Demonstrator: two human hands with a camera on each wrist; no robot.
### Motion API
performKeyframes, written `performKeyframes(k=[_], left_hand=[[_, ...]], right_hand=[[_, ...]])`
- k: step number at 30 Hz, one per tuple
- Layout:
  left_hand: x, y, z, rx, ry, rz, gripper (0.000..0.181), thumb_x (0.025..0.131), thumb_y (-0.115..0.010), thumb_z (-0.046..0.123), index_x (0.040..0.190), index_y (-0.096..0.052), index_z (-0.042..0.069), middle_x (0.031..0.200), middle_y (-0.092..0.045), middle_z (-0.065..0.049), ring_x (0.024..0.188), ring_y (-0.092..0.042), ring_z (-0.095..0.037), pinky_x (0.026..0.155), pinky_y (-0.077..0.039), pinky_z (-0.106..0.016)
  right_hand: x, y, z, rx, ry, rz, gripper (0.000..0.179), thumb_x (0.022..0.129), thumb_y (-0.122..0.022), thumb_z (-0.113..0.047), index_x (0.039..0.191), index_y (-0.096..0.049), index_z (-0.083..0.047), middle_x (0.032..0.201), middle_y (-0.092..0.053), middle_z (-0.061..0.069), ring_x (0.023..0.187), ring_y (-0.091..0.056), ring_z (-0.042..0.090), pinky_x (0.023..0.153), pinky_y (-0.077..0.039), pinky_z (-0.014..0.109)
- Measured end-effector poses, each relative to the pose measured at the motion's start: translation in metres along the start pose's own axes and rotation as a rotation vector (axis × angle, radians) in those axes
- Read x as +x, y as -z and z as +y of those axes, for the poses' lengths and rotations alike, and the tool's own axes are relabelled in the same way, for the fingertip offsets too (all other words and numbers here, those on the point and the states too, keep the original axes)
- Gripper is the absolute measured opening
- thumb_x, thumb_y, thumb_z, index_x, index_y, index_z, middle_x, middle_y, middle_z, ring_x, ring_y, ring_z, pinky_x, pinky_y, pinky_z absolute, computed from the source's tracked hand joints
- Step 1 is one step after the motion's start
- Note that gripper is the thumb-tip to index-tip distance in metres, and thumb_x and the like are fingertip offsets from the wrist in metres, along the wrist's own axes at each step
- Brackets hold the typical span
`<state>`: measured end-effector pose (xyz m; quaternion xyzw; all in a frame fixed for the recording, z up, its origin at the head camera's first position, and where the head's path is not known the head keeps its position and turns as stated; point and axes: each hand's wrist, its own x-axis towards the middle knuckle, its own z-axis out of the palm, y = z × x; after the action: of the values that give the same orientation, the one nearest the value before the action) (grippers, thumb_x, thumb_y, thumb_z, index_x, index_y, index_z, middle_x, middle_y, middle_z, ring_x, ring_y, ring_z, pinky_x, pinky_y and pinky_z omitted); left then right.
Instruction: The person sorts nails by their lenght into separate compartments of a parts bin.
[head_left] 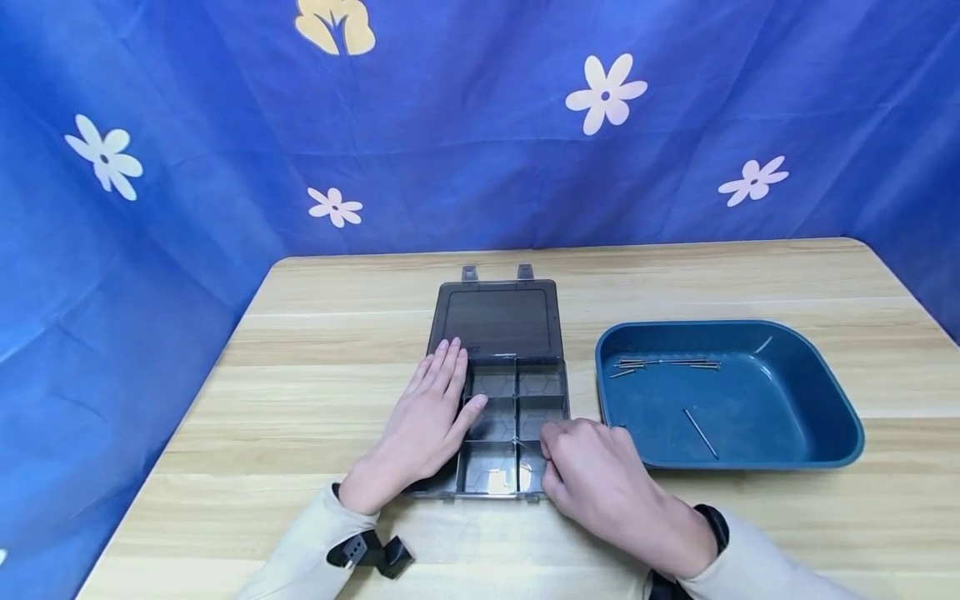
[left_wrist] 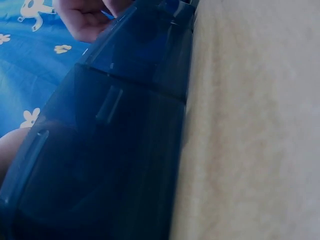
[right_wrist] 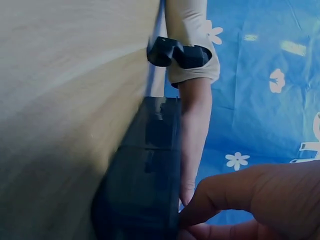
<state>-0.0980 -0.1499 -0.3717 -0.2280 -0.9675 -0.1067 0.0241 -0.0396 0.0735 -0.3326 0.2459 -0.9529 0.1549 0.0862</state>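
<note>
A dark translucent compartment box (head_left: 517, 400) lies on the table with its lid (head_left: 498, 321) folded back, away from the person. My left hand (head_left: 423, 421) rests flat on the box's left side, fingers straight, thumb reaching over a middle compartment. At the near right compartment, my right hand (head_left: 600, 475) has its fingers curled and pinches what looks like a thin nail (head_left: 529, 447), mostly hidden by the fingers. In the right wrist view, the right thumb and fingertips (right_wrist: 197, 212) are right at the box's upper edge.
A blue tray (head_left: 840, 429) stands to the right of the box, close to the right hand. Several thin nails (head_left: 667, 363) lie at its far left, and a single nail (head_left: 701, 433) nearer the front. A blue flowered cloth (head_left: 480, 125) hangs behind the wooden table (head_left: 337, 333).
</note>
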Motion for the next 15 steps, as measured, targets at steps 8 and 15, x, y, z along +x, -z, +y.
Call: performKeyframes(k=[8,15], left_hand=[[0.0,-0.001,-0.001,0.005,-0.002,0.001,0.067,0.104,-0.03,0.043,0.149,-0.022,-0.006,0.158,-0.015,-0.021,0.148,-0.008,-0.03,0.121,-0.009,-0.043],[0.001,0.0,0.0,0.008,-0.007,-0.002,0.067,0.104,-0.03,0.043,0.149,-0.023,-0.007,0.158,-0.016,-0.022,0.148,-0.009,-0.031,0.121,-0.01,-0.044]], right_hand=[[-0.002,0.012,0.007,0.063,-0.004,0.027,0.024,0.074,-0.067,-0.007,0.061,-0.052,-0.02,0.058,-0.051,-0.013,0.051,-0.045,0.003,0.039,-0.031,0.02],[0.002,0.035,0.037,0.065,-0.077,0.062,0.012,0.076,-0.068,-0.006,0.071,-0.064,-0.016,0.065,-0.06,-0.007,0.053,-0.045,0.003,0.041,-0.035,0.017]])
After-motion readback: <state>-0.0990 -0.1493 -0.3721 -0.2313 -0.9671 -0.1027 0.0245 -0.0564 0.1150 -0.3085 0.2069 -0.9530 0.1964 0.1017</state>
